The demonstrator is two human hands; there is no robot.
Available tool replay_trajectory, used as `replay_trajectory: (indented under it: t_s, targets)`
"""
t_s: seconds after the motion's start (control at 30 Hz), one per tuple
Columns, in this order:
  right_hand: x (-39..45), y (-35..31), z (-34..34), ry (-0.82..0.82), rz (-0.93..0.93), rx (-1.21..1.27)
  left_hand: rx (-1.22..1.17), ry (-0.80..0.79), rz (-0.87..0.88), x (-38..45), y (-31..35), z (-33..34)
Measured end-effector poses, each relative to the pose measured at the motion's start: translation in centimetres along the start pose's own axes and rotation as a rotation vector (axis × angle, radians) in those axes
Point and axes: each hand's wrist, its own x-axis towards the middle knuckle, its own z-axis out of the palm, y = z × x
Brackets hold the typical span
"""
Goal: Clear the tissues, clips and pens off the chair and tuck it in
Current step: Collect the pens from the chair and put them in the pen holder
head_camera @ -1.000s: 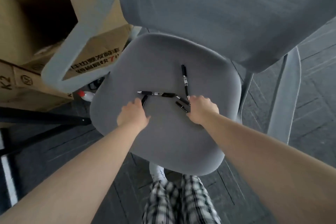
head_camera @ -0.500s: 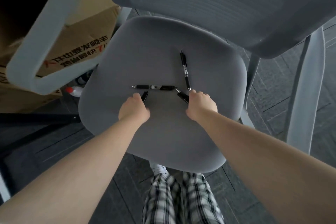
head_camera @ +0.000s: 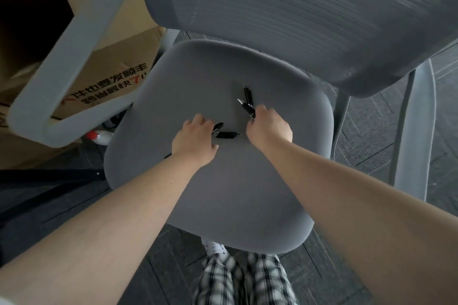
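pens (head_camera: 248,104) in both hands (over chair (head_camera: 223,193))

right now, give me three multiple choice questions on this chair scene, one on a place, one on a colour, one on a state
1. Where do the pens lie?
A. on the chair seat
B. on the floor
C. in the cardboard box

2. What colour is the seat?
A. red
B. grey
C. yellow

3. What is the right hand doing?
A. resting flat and open
B. hanging away from the chair
C. closed around pens

Answers:
1 A, the black pens sit on the seat between the left hand and the right hand.
2 B, the cushion is plain grey.
3 C, its fingers are curled and pen ends stick out above them.
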Motion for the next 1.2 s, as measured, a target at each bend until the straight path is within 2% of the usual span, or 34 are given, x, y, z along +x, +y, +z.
replay_trajectory:
  t_s: [0.2, 0.37, 0.6, 0.77, 1.0, 1.2]
  targets:
    - [2.5, -0.9, 1.5, 0.006, 0.011, -0.049, 0.092, -0.013, 0.039, 2.0, 1.0, 1.4]
    - [3.4, -0.3, 2.1, -0.044, 0.059, 0.024, 0.111, -0.007, 0.045, 1.8, 1.1, 2.0]
    - [1.8, 0.3, 1.0, -0.105, 0.073, -0.015, -0.1, -0.08, -0.095, 0.2, -0.6, 1.0]
    - [0.0, 0.5, -1.4, -0.083, -0.028, -0.062, -0.245, -0.098, -0.209, -2.1, -1.0, -2.7]
    - [-3.3, -0.7, -6.2, -0.052, -0.21, -0.136, -0.284, 0.062, -0.294, -7.4, -1.1, -8.8]
    - [-8.1, -3.3, -9.1, -0.112, -0.377, -0.132, -0.264, 0.14, -0.317, -13.1, -1.9, -12.9]
